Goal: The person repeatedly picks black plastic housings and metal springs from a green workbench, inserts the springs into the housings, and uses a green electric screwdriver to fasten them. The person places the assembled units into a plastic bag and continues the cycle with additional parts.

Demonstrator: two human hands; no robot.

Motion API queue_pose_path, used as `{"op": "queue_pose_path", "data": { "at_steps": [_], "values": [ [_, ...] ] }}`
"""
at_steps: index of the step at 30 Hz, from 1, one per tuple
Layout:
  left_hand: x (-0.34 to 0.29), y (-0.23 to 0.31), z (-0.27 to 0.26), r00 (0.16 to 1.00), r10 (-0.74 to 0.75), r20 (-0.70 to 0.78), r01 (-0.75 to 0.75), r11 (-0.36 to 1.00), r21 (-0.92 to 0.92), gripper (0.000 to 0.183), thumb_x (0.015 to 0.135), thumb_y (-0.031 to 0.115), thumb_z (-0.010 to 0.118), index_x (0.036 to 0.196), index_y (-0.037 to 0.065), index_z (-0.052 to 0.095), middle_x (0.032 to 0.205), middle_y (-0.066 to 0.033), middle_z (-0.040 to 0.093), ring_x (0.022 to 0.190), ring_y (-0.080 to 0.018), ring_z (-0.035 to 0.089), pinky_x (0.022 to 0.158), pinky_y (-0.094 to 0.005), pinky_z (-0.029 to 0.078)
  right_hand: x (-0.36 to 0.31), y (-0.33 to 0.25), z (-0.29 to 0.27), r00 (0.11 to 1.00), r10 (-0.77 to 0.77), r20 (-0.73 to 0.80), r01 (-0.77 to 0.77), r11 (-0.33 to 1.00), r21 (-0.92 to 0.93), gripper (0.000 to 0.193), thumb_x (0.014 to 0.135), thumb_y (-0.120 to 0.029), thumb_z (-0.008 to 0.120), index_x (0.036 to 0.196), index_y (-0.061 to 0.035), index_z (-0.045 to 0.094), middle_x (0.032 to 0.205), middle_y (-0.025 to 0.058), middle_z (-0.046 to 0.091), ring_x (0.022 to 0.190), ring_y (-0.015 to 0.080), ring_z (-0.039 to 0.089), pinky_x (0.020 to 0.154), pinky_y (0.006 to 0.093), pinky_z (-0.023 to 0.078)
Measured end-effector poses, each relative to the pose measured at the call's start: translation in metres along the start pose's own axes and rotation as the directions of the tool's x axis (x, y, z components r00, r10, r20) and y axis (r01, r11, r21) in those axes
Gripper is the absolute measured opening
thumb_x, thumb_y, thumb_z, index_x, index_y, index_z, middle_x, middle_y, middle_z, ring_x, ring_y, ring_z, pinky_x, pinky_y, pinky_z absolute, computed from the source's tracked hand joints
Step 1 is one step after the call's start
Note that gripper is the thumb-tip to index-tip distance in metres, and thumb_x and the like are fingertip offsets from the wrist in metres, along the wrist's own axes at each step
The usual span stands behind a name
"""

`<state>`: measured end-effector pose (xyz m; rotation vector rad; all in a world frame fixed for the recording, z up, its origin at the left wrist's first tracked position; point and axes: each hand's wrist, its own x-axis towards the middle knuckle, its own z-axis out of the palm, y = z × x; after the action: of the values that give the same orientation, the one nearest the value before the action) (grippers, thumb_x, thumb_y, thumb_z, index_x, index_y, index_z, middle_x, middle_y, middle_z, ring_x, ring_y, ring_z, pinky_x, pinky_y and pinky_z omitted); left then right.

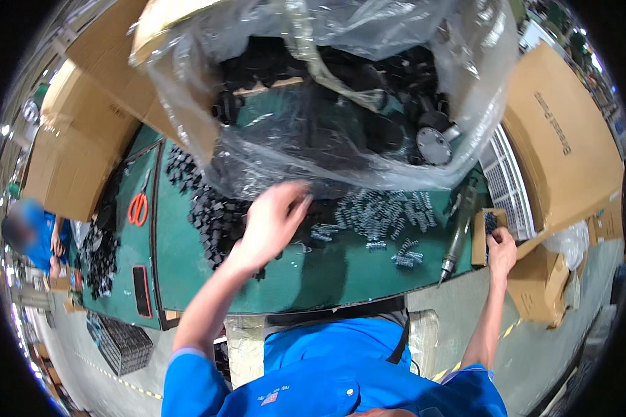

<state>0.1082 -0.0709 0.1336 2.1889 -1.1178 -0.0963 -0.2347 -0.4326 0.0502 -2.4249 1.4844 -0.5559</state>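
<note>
My left hand (273,217) is over the table at the near edge of a clear plastic bag, blurred by motion, so whether its fingers hold anything cannot be told. Below and beside it lies a heap of small black plastic parts (214,219). To its right is a spread of metal springs (386,214). At the right edge of the table, my right hand (501,251) has its fingers bent together at the mouth of a small cardboard box (478,240) with small dark pieces (491,222) in it. What the fingertips pinch is hidden.
A power screwdriver (459,236) lies between springs and small box. The big plastic bag (299,163) with black parts stands at the back. Orange-handled scissors (138,208) and a phone (141,292) lie left. Cardboard boxes (563,132) flank the table; another person (42,233) sits far left.
</note>
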Motion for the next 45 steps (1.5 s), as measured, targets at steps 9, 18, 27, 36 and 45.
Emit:
{"op": "queue_pose_path", "data": {
  "at_steps": [9, 18, 27, 36, 45],
  "values": [
    [0.194, 0.035, 0.174, 0.954, -0.242, 0.176, 0.133, 0.87, 0.476, 0.044, 0.086, 0.02, 0.065, 0.126, 0.002, 0.056, 0.126, -0.0231, 0.057, 0.111, -0.0416, 0.062, 0.093, -0.0447, 0.052, -0.106, -0.007, -0.035, 0.968, 0.101, 0.228, -0.244, 0.58, 0.777, 0.012, 0.084, 0.007, 0.059, 0.093, 0.0, 0.063, 0.079, 0.006, 0.065, 0.064, 0.0134, 0.065, 0.056, 0.0279, 0.054],
    [0.138, 0.029, 0.1, 0.964, 0.216, -0.154, -0.186, 0.964, 0.19, 0.044, 0.076, 0.014, 0.067, 0.119, 0.01, 0.063, 0.114, -0.0166, 0.061, 0.101, -0.0382, 0.062, 0.084, -0.0459, 0.052, -0.19, -0.047, 0.009, 0.864, 0.267, 0.427, -0.502, 0.371, 0.782, 0.024, 0.088, 0.003, 0.066, 0.11, 0.007, 0.059, 0.084, 0.0105, 0.066, 0.067, 0.0146, 0.067, 0.059, 0.026, 0.056],
    [-0.009, 0.046, -0.026, 0.921, -0.003, 0.39, 0.101, 0.967, -0.233, 0.024, 0.088, 0.019, 0.068, 0.1, -0.001, 0.064, 0.077, -0.0114, 0.063, 0.068, -0.0169, 0.06, 0.063, -0.032, 0.048, -0.18, -0.064, 0.025, 0.888, 0.227, 0.401, -0.456, 0.311, 0.834, 0.031, 0.087, 0.005, 0.065, 0.115, 0.0079, 0.051, 0.087, 0.0131, 0.065, 0.066, 0.0188, 0.067, 0.056, 0.0275, 0.057],
    [-0.019, 0.023, 0.058, 0.752, 0.083, 0.654, -0.097, 0.995, -0.014, 0.043, 0.082, 0.038, 0.074, 0.099, 0.0, 0.066, 0.085, -0.0185, 0.068, 0.085, -0.0345, 0.067, 0.075, -0.0416, 0.052, -0.175, -0.062, 0.033, 0.891, 0.231, 0.392, -0.437, 0.197, 0.878, 0.028, 0.086, 0.006, 0.067, 0.111, 0.0057, 0.054, 0.083, 0.0091, 0.063, 0.065, 0.0187, 0.067, 0.056, 0.0284, 0.057],
    [-0.003, 0.062, 0.106, 0.899, 0.332, 0.284, -0.361, 0.931, 0.054, 0.025, 0.079, 0.022, 0.074, 0.08, 0.002, 0.059, 0.081, -0.0158, 0.063, 0.079, -0.0347, 0.066, 0.067, -0.0449, 0.054, -0.179, -0.062, 0.026, 0.862, 0.271, 0.428, -0.479, 0.16, 0.863, 0.028, 0.085, 0.005, 0.068, 0.111, 0.0068, 0.056, 0.087, 0.011, 0.064, 0.066, 0.0196, 0.068, 0.057, 0.0287, 0.057]
  ]
}}
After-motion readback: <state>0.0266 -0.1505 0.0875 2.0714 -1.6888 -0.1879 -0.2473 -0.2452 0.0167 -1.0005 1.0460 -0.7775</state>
